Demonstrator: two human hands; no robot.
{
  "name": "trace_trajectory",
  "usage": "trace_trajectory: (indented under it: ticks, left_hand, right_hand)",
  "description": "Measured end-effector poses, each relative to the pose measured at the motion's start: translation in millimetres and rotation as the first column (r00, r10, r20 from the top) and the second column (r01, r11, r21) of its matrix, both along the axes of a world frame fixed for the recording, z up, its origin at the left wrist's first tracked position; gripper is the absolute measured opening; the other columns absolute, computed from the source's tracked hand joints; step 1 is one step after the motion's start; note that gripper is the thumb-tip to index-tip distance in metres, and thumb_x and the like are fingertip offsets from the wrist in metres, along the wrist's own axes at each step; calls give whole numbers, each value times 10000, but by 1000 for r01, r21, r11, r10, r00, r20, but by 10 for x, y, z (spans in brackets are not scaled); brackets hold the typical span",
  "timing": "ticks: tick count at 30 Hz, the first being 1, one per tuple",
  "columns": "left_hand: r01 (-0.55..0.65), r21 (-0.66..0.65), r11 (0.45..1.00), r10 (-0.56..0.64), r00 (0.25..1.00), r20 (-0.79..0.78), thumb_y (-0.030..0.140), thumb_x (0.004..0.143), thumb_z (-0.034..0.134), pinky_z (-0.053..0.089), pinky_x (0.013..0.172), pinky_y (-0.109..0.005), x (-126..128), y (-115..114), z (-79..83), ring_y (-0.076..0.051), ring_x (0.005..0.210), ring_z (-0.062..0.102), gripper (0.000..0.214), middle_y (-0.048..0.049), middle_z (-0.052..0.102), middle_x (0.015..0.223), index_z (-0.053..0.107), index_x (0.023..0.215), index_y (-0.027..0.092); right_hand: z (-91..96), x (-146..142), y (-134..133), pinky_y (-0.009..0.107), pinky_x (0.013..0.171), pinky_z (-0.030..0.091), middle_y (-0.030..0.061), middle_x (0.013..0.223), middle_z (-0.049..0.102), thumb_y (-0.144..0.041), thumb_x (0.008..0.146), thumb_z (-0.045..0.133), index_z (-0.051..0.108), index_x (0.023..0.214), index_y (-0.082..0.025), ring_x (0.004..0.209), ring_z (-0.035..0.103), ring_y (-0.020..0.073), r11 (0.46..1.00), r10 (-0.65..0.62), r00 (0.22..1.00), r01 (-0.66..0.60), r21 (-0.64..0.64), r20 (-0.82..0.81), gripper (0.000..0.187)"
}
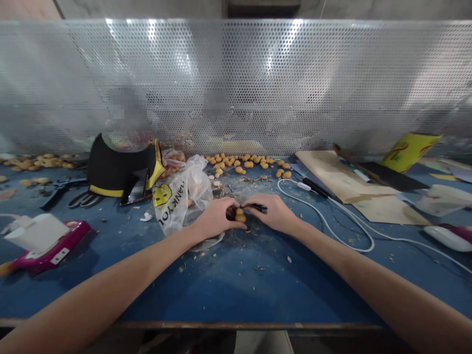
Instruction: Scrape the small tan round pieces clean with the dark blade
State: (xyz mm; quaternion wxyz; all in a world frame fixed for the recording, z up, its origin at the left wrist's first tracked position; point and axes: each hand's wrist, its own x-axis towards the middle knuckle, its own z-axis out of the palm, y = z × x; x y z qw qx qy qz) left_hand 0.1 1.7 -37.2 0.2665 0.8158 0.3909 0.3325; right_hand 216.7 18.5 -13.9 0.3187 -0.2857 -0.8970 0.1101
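Now left hand [217, 219] pinches a gourd [240, 215]; right hand [271, 212] clamps a leftward-pointing black tool [258, 208]

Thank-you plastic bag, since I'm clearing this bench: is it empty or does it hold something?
Not empty: the plastic bag bulges, with brownish lumps showing through near its top.

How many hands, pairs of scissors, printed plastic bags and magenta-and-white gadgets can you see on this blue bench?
Hands: 2
Scissors: 1
Printed plastic bags: 1
Magenta-and-white gadgets: 2
Total: 6
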Motion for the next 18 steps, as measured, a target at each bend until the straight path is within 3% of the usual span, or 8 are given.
trace_trajectory:
  ticks: [5,18]
  left_hand:
    - [14,-26,1000,-14,1000,17,503,663,804,515,684,-286,-1,-11,22,-152,712,602,451,-11,630,831,632,920,174]
    - [16,-18,1000,-16,1000,6,483,647,823,508,676,-270,5,-31,59,-148,704,616,438,0,641,805,634,894,174]
  right_hand:
    - [-8,19,13,333,834,531,56,942,732,-196,917,560,718,991,-202,895,663,181,996,79,996,-80,46,29,174]
    - [-6,47,54,354,842,532,61,952,718,-189,939,531,710,1023,-217,912,652,193,990,87,994,-94,106,68,200]
